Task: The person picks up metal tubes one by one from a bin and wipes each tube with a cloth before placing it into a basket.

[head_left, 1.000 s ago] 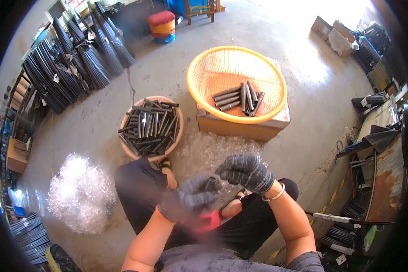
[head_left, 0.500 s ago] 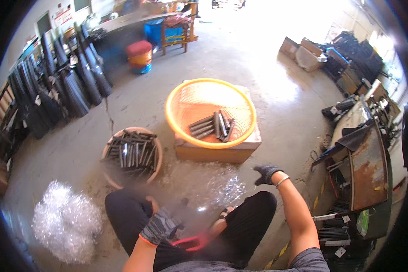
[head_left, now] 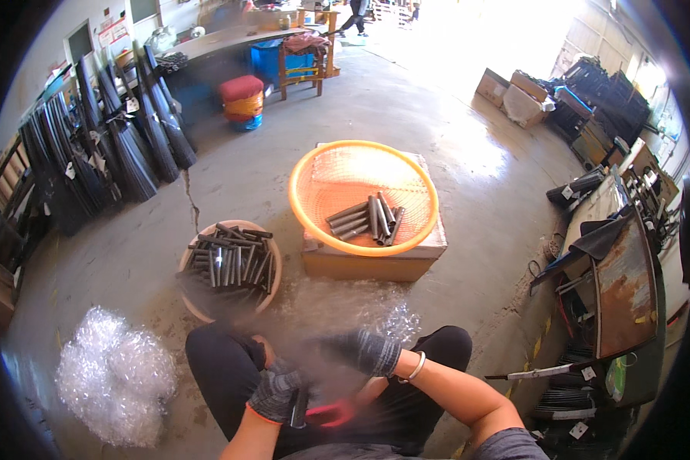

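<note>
The left hand (head_left: 274, 389), in a grey knitted glove with an orange cuff edge, is closed around a black, smooth-looking cylindrical tube (head_left: 299, 408). The tube's lower part shows below the fingers; its upper part is hidden by the glove and by haze. The right hand (head_left: 364, 351), in a dark grey ribbed knit glove above a pale rigid bangle (head_left: 416, 366), lies just beyond and to the right of the left hand. Its fingertips are lost in a brownish blur, so whether it grasps anything cannot be told. A bright red object (head_left: 333, 414), just right of the held tube, is too smeared to identify.

Beyond and left of the hands, a round, pinkish-tan tub (head_left: 278, 268) holds a jumbled heap of short black tubes (head_left: 230, 261); its near side is obscured by the same haze. Straight beyond the right hand, an orange plastic mesh basket (head_left: 376, 167), round and wide-rimmed, contains a small group of dark hollow tubes (head_left: 375, 216) with a dull sheen. It rests on a brown cardboard box (head_left: 368, 268), whose top is largely covered by the basket. Crinkled transparent film (head_left: 399, 322) lies between box and right hand, partly blurred. Well left of the left hand sits a rounded mound of glossy clear film strands (head_left: 115, 379).
</note>
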{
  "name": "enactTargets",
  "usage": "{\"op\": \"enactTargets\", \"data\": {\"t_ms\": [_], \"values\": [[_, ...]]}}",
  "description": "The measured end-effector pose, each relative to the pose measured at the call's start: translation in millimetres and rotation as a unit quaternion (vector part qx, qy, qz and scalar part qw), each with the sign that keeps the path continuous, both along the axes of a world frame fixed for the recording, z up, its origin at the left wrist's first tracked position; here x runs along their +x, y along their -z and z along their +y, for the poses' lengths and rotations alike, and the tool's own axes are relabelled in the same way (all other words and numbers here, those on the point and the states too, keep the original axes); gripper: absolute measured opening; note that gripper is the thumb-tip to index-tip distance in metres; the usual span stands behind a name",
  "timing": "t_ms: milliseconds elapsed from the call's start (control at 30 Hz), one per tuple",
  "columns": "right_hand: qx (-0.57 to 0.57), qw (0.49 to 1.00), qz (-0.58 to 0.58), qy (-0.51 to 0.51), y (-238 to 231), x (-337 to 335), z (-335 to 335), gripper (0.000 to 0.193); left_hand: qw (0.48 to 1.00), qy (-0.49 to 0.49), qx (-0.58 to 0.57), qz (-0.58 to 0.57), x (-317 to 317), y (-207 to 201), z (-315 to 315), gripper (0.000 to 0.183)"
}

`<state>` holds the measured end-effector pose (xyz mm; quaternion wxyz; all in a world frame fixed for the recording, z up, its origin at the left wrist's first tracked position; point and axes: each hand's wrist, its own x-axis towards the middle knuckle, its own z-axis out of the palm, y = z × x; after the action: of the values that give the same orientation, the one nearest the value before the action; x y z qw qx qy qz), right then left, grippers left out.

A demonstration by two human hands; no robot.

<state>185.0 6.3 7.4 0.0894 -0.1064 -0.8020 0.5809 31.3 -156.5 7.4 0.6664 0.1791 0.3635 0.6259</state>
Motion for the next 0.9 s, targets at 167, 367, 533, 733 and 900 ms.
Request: {"op": "enactTargets", "data": {"t_ms": [167,367,533,733,900], "values": [[0.436,0.855,-0.278,0.033,63,57,94,0.018,0.999,0.039,0.012,0.002,6,8,14,0.035],[0.086,0.963,-0.219,0.131,13,66,105,0.035,0.97,0.04,0.026,0.24,6,15,13,0.029],[-0.197,0.975,-0.096,-0.025,-46,13,-1,0.041,0.952,0.076,0.07,0.287,15,14,27,0.03],[0.301,0.924,-0.223,0.076,82,91,118,0.019,0.994,0.051,-0.031,-0.096,5,-30,13,0.031],[0.265,0.905,-0.298,0.149,35,95,124,0.041,0.997,0.063,-0.03,-0.028,-2,13,12,0.033]]}}
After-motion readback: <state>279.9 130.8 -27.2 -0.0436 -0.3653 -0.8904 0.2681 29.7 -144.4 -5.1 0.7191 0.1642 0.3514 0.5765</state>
